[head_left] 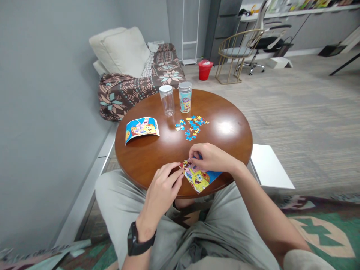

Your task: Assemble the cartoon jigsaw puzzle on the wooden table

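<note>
Read as a clock with twelve at its far edge, the round table (225, 150) has a partly joined puzzle (200, 180) near six o'clock, lying at a slant. The left hand (164, 182) sits at seven, fingers bent and thumb close to the index finger, their tips at the puzzle's left corner; whether they pinch it one cannot tell. The right hand (212, 157) comes in from five, fingers curled over the puzzle's upper part and hiding some of it; whether a piece is between them cannot be seen. Loose pieces (191, 128) lie scattered from the centre toward twelve, beyond the right hand. Behind them, just beside each other, stand a clear jar (168, 103) at eleven and a printed jar (185, 99) at twelve, both lidded. A curved picture sheet (142, 129) rests at ten. Off the table, a red bin (205, 71) stands toward one and a white box (270, 167) toward four.
</note>
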### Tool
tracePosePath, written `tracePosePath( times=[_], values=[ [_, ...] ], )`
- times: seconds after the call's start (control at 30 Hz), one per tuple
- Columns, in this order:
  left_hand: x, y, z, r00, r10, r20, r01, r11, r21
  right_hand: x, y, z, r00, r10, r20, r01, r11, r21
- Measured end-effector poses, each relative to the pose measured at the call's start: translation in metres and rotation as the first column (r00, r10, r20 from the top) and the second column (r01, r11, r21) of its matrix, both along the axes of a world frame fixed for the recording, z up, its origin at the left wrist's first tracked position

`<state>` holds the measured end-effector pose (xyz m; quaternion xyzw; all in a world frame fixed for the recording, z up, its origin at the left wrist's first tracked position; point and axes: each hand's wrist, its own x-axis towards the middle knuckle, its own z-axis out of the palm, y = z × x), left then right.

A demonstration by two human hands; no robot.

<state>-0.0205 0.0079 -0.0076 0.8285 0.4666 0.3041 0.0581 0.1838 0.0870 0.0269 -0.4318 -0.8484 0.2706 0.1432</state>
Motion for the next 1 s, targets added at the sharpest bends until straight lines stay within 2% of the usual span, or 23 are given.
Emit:
tracePosePath(
  times=[0.2, 0.3, 0.37, 0.4, 0.47, 0.53, 0.67, 0.87, 1.0],
  values=[
    [0.0, -0.001, 0.0, 1.0, -0.007, 0.024, 0.006, 1.0, 0.017, 0.0, -0.01, 0.005, 0.988, -0.133, -0.079, 0.133, 0.991, -0.003],
    [-0.001, -0.001, -0.001, 0.999, -0.024, 0.029, 0.023, 0.999, 0.024, 0.0, -0.043, 0.01, 0.958, -0.261, -0.122, 0.276, 0.951, 0.137],
    [-0.001, -0.001, -0.002, 0.998, -0.048, 0.027, 0.047, 0.998, 0.029, 0.0, -0.072, 0.008, 0.92, -0.36, -0.156, 0.385, 0.903, 0.191],
    [-0.002, -0.001, -0.002, 0.998, -0.059, 0.025, 0.058, 0.998, 0.032, -0.001, -0.086, 0.004, 0.912, -0.369, -0.178, 0.401, 0.891, 0.212],
    [-0.002, -0.001, -0.002, 0.997, -0.075, 0.022, 0.074, 0.997, 0.037, -0.002, -0.107, -0.008, 0.923, -0.333, -0.196, 0.374, 0.896, 0.239],
    [-0.003, -0.002, -0.003, 0.996, -0.083, 0.022, 0.083, 0.996, 0.035, -0.001, -0.114, -0.022, 0.933, -0.314, -0.178, 0.352, 0.901, 0.254],
    [-0.003, -0.003, -0.002, 0.995, -0.092, 0.04, 0.092, 0.996, -0.001, 0.01, -0.099, -0.039, 0.978, -0.167, -0.124, 0.193, 0.952, 0.237],
    [-0.006, 0.0, 0.011, 0.991, -0.096, 0.094, 0.111, 0.977, -0.18, 0.032, -0.059, -0.027, 0.985, 0.073, -0.155, -0.044, 0.983, 0.18],
    [-0.008, 0.011, 0.025, 0.996, -0.075, 0.056, 0.087, 0.96, -0.268, 0.039, -0.038, -0.015, 0.975, 0.145, -0.168, -0.129, 0.986, 0.105]
  ],
)
